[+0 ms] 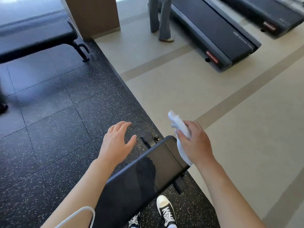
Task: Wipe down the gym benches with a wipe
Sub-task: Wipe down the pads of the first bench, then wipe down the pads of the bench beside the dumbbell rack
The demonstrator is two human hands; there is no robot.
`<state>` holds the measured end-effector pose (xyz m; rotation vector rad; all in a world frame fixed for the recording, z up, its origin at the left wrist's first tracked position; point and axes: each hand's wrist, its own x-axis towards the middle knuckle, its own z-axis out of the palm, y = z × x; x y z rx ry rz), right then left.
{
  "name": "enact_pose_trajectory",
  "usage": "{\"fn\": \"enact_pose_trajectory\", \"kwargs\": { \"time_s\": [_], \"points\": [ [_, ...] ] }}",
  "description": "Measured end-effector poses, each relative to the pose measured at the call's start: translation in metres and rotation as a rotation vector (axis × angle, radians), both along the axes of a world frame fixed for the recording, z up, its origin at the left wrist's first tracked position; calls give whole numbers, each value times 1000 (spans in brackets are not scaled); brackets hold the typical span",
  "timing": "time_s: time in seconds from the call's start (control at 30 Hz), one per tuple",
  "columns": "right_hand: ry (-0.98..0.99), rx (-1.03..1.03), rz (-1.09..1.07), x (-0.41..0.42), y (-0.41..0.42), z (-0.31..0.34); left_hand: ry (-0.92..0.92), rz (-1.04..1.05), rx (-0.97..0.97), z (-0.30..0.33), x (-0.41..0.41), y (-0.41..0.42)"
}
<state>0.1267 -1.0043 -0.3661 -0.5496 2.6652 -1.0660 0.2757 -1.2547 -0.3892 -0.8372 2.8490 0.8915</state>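
Two hands in the head view. Right hand (pixel 193 142): fingers curled round a crumpled white wipe (pixel 180 129), held in the air just above the far right corner of the near bench (pixel 148 175); whether the wipe's trailing end touches the pad, cannot tell. Left hand (pixel 117 139): fingers spread and relaxed, holding nothing, hovering over the speckled black rubber floor (pixel 49 129) left of the bench. Bench pad black, glossy. A second bench (pixel 36 37) stands far left, blurred. Beige floor (pixel 230 129) to the right carries two treadmills (pixel 213 30). Another person's legs (pixel 160 18) stand beside them.
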Motion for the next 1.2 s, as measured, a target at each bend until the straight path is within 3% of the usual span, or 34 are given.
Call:
{"fn": "enact_pose_trajectory", "kwargs": {
  "time_s": [0.3, 0.73, 1.2],
  "points": [
    [24, -48, 180, 6, -14, 51, -17, 137, -45, 77, 54, 4],
    [81, -141, 675, 91, -68, 125, 24, 612, -198, 186, 261, 68],
    [93, -305, 1053, 286, -124, 192, 64, 988, -333, 260, 483, 146]
  ]
}}
